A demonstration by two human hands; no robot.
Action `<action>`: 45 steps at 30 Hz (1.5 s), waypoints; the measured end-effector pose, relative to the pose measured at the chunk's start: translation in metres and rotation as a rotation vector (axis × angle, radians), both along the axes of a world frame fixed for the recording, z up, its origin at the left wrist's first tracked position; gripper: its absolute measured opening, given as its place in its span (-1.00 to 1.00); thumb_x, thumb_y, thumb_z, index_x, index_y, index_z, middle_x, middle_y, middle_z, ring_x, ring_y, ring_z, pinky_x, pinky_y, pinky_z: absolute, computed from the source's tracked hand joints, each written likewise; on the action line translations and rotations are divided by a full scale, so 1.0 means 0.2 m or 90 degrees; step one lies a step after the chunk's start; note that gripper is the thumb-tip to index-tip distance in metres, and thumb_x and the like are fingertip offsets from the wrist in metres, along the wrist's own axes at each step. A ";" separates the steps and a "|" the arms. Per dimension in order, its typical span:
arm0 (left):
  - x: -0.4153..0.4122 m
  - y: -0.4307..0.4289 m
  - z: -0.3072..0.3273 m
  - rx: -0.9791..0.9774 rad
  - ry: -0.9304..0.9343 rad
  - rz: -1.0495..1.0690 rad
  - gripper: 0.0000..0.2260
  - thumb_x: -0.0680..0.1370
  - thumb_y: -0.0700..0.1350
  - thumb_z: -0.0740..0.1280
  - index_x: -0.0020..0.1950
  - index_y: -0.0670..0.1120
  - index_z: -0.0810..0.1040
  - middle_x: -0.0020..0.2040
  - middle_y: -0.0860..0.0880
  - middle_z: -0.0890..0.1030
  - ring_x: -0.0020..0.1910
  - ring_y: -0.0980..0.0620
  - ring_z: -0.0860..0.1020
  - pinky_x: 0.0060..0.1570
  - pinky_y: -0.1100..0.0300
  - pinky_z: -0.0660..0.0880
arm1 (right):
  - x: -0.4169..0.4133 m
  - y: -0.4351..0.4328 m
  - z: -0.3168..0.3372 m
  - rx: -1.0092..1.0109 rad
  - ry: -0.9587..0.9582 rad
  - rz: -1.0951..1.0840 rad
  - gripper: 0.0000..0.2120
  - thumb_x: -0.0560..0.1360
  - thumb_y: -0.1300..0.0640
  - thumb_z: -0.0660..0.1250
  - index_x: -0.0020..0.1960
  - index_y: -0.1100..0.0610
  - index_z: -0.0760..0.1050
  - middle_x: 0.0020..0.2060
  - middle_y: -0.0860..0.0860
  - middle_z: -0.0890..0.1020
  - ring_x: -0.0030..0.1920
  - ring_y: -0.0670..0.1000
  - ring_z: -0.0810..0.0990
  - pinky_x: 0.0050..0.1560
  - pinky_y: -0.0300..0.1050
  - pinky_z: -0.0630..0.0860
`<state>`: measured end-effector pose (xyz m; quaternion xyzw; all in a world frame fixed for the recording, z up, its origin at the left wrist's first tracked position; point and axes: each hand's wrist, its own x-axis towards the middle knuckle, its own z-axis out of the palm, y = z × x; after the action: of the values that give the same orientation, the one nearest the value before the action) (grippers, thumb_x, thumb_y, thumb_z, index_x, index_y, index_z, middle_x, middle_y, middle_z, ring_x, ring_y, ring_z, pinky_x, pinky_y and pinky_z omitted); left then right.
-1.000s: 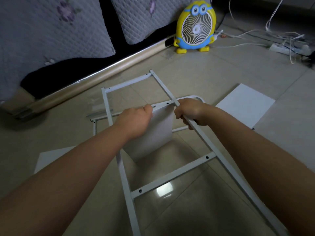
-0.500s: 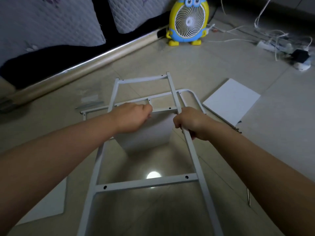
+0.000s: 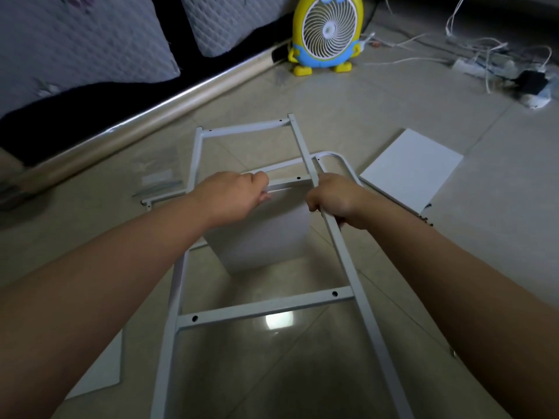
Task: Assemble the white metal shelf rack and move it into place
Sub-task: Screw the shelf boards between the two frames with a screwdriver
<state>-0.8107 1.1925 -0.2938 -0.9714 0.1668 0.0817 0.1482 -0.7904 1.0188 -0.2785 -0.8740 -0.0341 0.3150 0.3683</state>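
A white ladder-shaped metal side frame (image 3: 266, 308) is held above the tiled floor, running away from me. My right hand (image 3: 335, 196) grips its right rail. My left hand (image 3: 234, 196) pinches the top edge of a white shelf panel (image 3: 266, 237) that hangs under the frame's middle crossbar. A second white frame with a rounded corner (image 3: 338, 157) lies on the floor beneath. Two more white panels lie flat, one at the right (image 3: 411, 169) and one at the lower left (image 3: 99, 373).
A yellow cartoon-shaped fan (image 3: 326, 31) stands at the back. White cables and a power strip (image 3: 472, 66) lie at the far right. A sofa edge with grey cushions (image 3: 81, 40) runs along the left. A clear bag of small parts (image 3: 157, 179) lies on the floor.
The frame has swung from a diagonal to pointing nearly straight away from me. Both hands keep their holds; the view has shifted a little.
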 end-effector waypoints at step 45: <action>-0.09 -0.03 -0.05 -0.036 -0.056 0.046 -0.70 0.65 0.00 -0.07 0.18 -0.17 0.29 0.16 -0.18 0.52 0.08 -0.20 0.52 -0.17 0.08 0.33 | 0.09 -0.03 0.18 -0.103 -0.387 0.361 -0.74 0.49 0.33 0.21 0.15 0.25 0.50 -0.12 0.13 0.66 -0.25 -0.13 0.47 -0.21 -0.40 0.36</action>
<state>-0.8284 1.1867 -0.3038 -0.9832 0.1269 0.0395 0.1247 -0.7723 1.0122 -0.2422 -0.9093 -0.3556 0.1336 0.1701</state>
